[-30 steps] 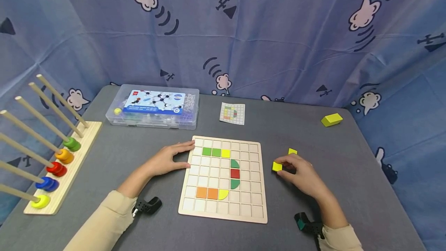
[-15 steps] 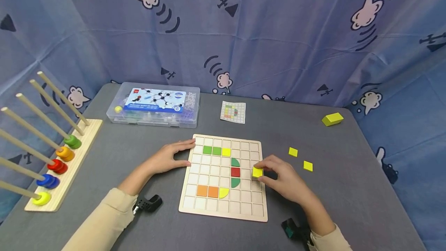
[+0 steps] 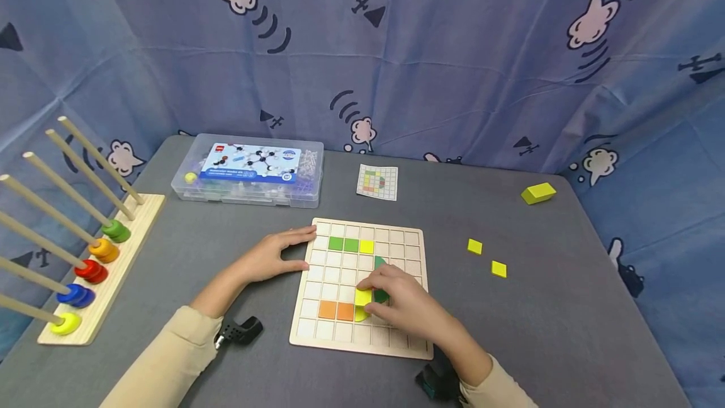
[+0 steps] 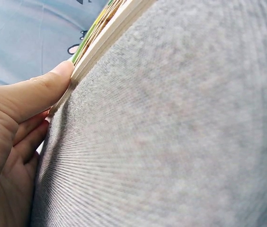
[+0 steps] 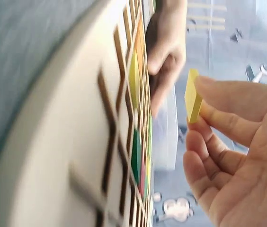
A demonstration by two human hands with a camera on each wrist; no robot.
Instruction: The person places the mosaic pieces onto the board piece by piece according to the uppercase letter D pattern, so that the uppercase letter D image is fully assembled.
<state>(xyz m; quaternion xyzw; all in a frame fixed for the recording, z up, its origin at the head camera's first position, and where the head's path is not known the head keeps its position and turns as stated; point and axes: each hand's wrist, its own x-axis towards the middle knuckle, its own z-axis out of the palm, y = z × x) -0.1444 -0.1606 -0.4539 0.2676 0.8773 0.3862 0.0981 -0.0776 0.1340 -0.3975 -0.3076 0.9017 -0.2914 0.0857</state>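
My right hand [image 3: 410, 304] pinches a yellow square tile [image 3: 363, 296] between thumb and fingers above the wooden grid board [image 3: 396, 340]. In the right wrist view the tile [image 5: 193, 97] is tilted on edge, apart from the board. Below it sits a yellow quarter-round tile [image 3: 360, 315], beside an orange tile [image 3: 345, 311] and another like it. Two green squares and a yellow square [image 3: 366, 247] lie in an upper row. My right hand partly covers the green quarter-rounds [image 3: 381, 296] and hides the red tile. Fingers straight, my left hand [image 3: 263, 261] touches the board's left edge.
Two loose yellow tiles [image 3: 474, 246] lie right of the board, with a yellow block [image 3: 538, 193] farther back. Behind the board are a printed grid card [image 3: 377, 182] and a clear plastic kit box [image 3: 249, 169]. A peg rack with coloured rings [image 3: 115, 232] stands at left.
My right hand has picked up a yellow tile from the table and carried it left over the board's lower middle. My left hand stays at the board's edge.
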